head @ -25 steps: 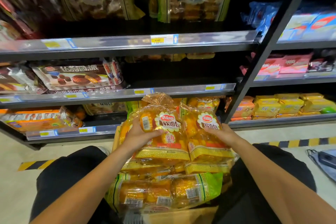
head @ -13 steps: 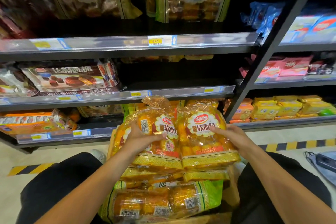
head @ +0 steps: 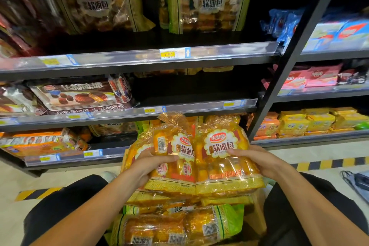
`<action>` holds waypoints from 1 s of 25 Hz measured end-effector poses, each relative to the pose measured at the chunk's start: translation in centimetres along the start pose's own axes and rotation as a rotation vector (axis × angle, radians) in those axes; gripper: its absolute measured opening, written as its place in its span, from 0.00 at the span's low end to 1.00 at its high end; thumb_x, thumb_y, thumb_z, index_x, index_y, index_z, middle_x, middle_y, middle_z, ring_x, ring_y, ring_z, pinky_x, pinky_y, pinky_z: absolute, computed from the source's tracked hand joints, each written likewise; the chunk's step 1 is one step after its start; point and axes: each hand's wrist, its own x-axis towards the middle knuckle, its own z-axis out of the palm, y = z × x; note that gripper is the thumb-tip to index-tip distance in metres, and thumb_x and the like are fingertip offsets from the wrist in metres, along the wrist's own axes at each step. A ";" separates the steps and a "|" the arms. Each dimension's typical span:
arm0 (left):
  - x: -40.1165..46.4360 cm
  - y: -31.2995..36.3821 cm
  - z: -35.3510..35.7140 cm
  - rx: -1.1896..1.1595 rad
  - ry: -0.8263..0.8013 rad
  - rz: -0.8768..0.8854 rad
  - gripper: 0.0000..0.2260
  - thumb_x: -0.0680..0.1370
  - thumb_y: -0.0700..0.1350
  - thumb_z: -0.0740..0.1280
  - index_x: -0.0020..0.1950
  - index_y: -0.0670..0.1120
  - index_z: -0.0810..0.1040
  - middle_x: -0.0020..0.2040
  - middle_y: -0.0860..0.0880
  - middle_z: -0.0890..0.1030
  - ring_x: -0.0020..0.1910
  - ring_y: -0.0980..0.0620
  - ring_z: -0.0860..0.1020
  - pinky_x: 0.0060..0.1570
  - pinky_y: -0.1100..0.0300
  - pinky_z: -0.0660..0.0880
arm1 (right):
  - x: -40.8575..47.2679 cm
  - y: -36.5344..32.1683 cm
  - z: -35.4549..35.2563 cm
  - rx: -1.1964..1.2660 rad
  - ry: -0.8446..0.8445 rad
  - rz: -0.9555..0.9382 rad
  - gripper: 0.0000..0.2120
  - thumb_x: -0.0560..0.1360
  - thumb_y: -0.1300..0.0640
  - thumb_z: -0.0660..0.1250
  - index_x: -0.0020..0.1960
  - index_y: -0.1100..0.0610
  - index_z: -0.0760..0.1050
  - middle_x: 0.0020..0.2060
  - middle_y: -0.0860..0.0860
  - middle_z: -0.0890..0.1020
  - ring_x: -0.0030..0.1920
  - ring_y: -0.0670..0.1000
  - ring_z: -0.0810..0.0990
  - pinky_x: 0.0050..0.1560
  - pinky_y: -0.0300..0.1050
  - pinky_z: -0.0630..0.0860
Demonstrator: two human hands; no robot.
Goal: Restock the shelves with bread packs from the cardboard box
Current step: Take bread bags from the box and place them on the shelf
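Low in the frame's centre, left hand (head: 148, 163) and right hand (head: 257, 159) each clasp a bread pack (head: 221, 158); best lifted level toward the empty shelf (head: 199, 104).

Two bare forearms, no sleeves in view. Left hand (head: 148, 163) and right hand (head: 259, 161): no rings, no watch, no gloves; fingers (head: 238, 151) bare, nails short. Black trousers (head: 65, 201) on both legs. Pale shoe (head: 108, 175) toe at 9 o'clock of left hand.
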 end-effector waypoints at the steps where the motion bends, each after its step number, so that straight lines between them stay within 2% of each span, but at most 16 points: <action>1: -0.1 0.3 0.2 0.052 -0.033 -0.006 0.51 0.50 0.53 0.88 0.70 0.49 0.71 0.61 0.49 0.83 0.61 0.46 0.81 0.66 0.44 0.74 | -0.1 0.2 0.1 -0.021 -0.039 0.006 0.28 0.68 0.57 0.79 0.66 0.55 0.76 0.57 0.58 0.85 0.57 0.60 0.84 0.62 0.63 0.78; 2: -0.6 0.8 0.6 0.111 -0.068 0.003 0.45 0.53 0.51 0.88 0.66 0.49 0.72 0.60 0.50 0.83 0.61 0.47 0.80 0.66 0.45 0.73 | -0.2 0.3 0.2 -0.042 -0.058 0.002 0.28 0.67 0.57 0.79 0.66 0.54 0.75 0.57 0.57 0.85 0.57 0.60 0.84 0.61 0.62 0.78; 4: -1.2 1.6 1.1 0.181 -0.084 0.040 0.32 0.59 0.45 0.86 0.60 0.50 0.78 0.53 0.50 0.86 0.54 0.48 0.83 0.63 0.46 0.77 | -0.5 0.3 0.4 -0.076 -0.021 -0.038 0.31 0.64 0.56 0.81 0.65 0.52 0.76 0.55 0.55 0.86 0.54 0.59 0.86 0.58 0.60 0.80; 5: -1.6 1.9 1.2 0.189 -0.078 0.059 0.29 0.62 0.41 0.84 0.60 0.51 0.79 0.50 0.50 0.87 0.51 0.48 0.85 0.59 0.47 0.79 | -0.8 0.2 0.5 -0.083 0.008 -0.067 0.31 0.63 0.56 0.81 0.64 0.52 0.76 0.53 0.55 0.87 0.53 0.58 0.86 0.56 0.59 0.81; 8: -2.6 2.9 0.4 0.123 -0.052 0.135 0.31 0.65 0.33 0.81 0.64 0.49 0.77 0.47 0.48 0.87 0.46 0.47 0.86 0.47 0.51 0.83 | -1.8 0.1 0.4 -0.040 0.092 -0.168 0.29 0.65 0.57 0.81 0.64 0.52 0.76 0.52 0.53 0.87 0.51 0.56 0.87 0.54 0.57 0.82; 12: -4.4 5.4 -1.3 -0.027 -0.011 0.294 0.23 0.67 0.32 0.78 0.59 0.47 0.80 0.49 0.46 0.87 0.47 0.47 0.86 0.42 0.54 0.83 | -3.1 -1.8 -0.3 -0.004 0.246 -0.337 0.29 0.63 0.55 0.81 0.62 0.50 0.77 0.52 0.52 0.87 0.52 0.55 0.86 0.59 0.60 0.80; 14: -4.6 6.4 -1.8 -0.157 -0.012 0.311 0.23 0.68 0.33 0.77 0.60 0.46 0.79 0.51 0.43 0.87 0.49 0.43 0.86 0.47 0.48 0.83 | -3.5 -3.4 -0.5 -0.017 0.311 -0.415 0.32 0.60 0.51 0.83 0.62 0.50 0.78 0.53 0.50 0.87 0.53 0.54 0.86 0.58 0.59 0.81; 16: -4.5 6.8 -1.7 -0.244 -0.009 0.316 0.22 0.70 0.32 0.76 0.61 0.46 0.79 0.53 0.42 0.86 0.51 0.41 0.85 0.52 0.44 0.81 | -3.7 -5.0 -0.4 -0.007 0.394 -0.501 0.33 0.58 0.50 0.83 0.62 0.51 0.79 0.52 0.48 0.87 0.51 0.50 0.87 0.52 0.53 0.83; 19: -4.1 6.9 -0.9 -0.257 0.019 0.337 0.21 0.72 0.32 0.74 0.62 0.47 0.79 0.53 0.44 0.86 0.52 0.43 0.85 0.52 0.45 0.82 | -3.2 -6.3 0.0 0.044 0.484 -0.617 0.34 0.60 0.50 0.83 0.64 0.50 0.77 0.52 0.45 0.86 0.49 0.45 0.86 0.46 0.46 0.83; 21: -3.8 6.7 -0.7 -0.210 0.045 0.373 0.21 0.72 0.32 0.75 0.61 0.49 0.79 0.51 0.47 0.87 0.51 0.45 0.85 0.49 0.47 0.82 | -2.4 -6.3 0.1 0.078 0.538 -0.631 0.38 0.58 0.48 0.83 0.66 0.51 0.76 0.54 0.46 0.85 0.52 0.46 0.85 0.49 0.49 0.84; 25: -2.6 6.3 -0.5 -0.093 0.089 0.475 0.21 0.70 0.37 0.78 0.61 0.48 0.80 0.53 0.50 0.86 0.53 0.46 0.85 0.51 0.46 0.82 | -0.6 -4.5 -1.1 0.108 0.603 -0.614 0.40 0.58 0.45 0.85 0.67 0.51 0.76 0.56 0.47 0.85 0.55 0.49 0.85 0.54 0.58 0.83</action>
